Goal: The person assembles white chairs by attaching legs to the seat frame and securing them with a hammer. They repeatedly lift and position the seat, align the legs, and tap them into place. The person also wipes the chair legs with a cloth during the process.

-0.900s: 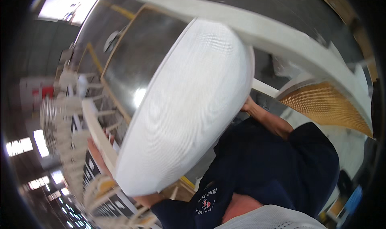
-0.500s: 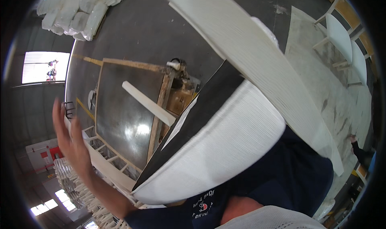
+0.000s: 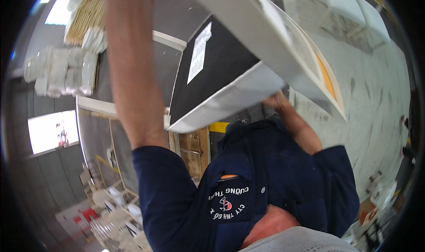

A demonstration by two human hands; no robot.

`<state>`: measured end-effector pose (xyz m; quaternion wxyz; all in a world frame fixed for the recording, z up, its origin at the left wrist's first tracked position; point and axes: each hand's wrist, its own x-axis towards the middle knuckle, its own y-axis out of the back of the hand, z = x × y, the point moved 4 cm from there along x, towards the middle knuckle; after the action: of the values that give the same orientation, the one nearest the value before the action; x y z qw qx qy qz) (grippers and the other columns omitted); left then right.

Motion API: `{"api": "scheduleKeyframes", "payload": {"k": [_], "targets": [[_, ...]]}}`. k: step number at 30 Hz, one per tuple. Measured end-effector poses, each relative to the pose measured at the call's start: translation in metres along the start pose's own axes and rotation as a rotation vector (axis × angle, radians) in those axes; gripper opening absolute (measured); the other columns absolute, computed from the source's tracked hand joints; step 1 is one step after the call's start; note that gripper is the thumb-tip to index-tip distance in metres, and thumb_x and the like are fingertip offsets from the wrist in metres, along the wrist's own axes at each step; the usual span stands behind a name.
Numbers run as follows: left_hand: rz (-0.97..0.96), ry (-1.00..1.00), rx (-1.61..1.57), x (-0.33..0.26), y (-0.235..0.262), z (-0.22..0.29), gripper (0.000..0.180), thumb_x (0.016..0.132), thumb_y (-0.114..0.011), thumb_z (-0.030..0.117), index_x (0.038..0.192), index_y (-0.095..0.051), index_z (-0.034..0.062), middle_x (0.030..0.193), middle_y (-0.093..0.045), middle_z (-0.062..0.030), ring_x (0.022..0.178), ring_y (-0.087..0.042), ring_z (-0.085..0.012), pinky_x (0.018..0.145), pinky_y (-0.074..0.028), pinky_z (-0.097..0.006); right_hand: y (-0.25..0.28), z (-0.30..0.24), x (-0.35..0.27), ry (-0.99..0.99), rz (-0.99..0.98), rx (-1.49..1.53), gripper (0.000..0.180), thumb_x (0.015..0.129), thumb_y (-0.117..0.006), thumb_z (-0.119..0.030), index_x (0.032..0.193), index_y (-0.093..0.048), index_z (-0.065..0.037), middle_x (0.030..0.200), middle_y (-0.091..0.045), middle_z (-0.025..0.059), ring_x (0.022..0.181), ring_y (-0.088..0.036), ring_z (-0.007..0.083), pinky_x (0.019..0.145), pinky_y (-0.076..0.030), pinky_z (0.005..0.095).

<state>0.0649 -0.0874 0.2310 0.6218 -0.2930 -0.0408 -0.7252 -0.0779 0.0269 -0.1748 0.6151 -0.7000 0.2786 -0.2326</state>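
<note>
The chair (image 3: pixel 223 53) is tilted just beyond the shirt (image 3: pixel 287 172)! Right hand (image 3: pixel 276 100), also beyond the shirt, is at the seat (image 3: pixel 230 96); fingers hidden, can't tell the grip. Left hand's out of view.

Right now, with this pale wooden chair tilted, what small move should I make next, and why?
I would probably steady the white padded fabric seat with the right hand: that hand is close to its edge, the flat black underside shows, tilted, and the left hand is out of view, so its grip cannot be judged.
</note>
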Motion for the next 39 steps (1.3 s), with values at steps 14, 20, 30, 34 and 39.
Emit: {"api": "scheduleKeyframes", "payload": {"k": [14,20,30,34,39], "targets": [[-0.166,0.239,0.509,-0.179,-0.006,-0.337,0.047,0.066,-0.085,0.03,0.095,-0.063,0.0006,0.08,-0.069,-0.0174,0.076,-0.071,-0.0261,0.067,-0.055,-0.035,0.194,-0.021,0.029,0.42,0.519,0.113,0.078,0.093,-0.039,-0.063,0.149,-0.021,-0.013,0.146,-0.031,0.0177,0.135,-0.033,0.041,0.106,-0.028,0.0672],[-0.188,0.192,0.494,-0.178,-0.021,-0.358,0.044,0.068,-0.085,0.027,0.095,-0.062,0.0013,0.082,-0.07,-0.0164,0.075,-0.071,-0.025,0.066,-0.055,-0.034,0.208,-0.058,-0.026,0.184,0.71,-0.407,0.074,0.095,-0.04,-0.061,0.148,-0.026,-0.012,0.135,-0.046,0.0159,0.126,-0.045,0.0328,0.098,-0.043,0.0543],[-0.24,0.271,0.526,-0.189,-0.029,-0.354,0.043,0.069,-0.085,0.024,0.097,-0.061,0.0024,0.083,-0.069,-0.0141,0.075,-0.07,-0.0245,0.068,-0.054,-0.034,-0.12,-0.162,-0.088,0.879,0.478,-1.894,0.05,0.09,-0.064,-0.017,0.137,-0.05,-0.009,0.13,-0.058,0.0079,0.109,-0.06,0.0236,0.09,-0.049,0.0351],[-0.224,0.307,0.543,-0.191,-0.028,-0.346,0.041,0.069,-0.085,0.024,0.096,-0.061,0.0035,0.083,-0.069,-0.0133,0.076,-0.07,-0.0249,0.068,-0.054,-0.035,-0.137,-0.162,-0.072,0.776,0.392,-2.374,0.053,0.079,-0.073,-0.011,0.129,-0.057,-0.008,0.123,-0.062,0.01,0.101,-0.062,0.0294,0.085,-0.051,0.0362],[-0.191,0.212,0.591,-0.206,-0.027,-0.353,0.04,0.069,-0.085,0.023,0.096,-0.061,0.0042,0.081,-0.067,-0.0123,0.076,-0.068,-0.026,0.067,-0.053,-0.034,-0.142,-0.155,-0.081,0.936,0.306,-2.457,0.048,0.069,-0.077,-0.007,0.116,-0.066,-0.006,0.112,-0.065,0.0121,0.096,-0.063,0.0284,0.079,-0.051,0.0365]]}}
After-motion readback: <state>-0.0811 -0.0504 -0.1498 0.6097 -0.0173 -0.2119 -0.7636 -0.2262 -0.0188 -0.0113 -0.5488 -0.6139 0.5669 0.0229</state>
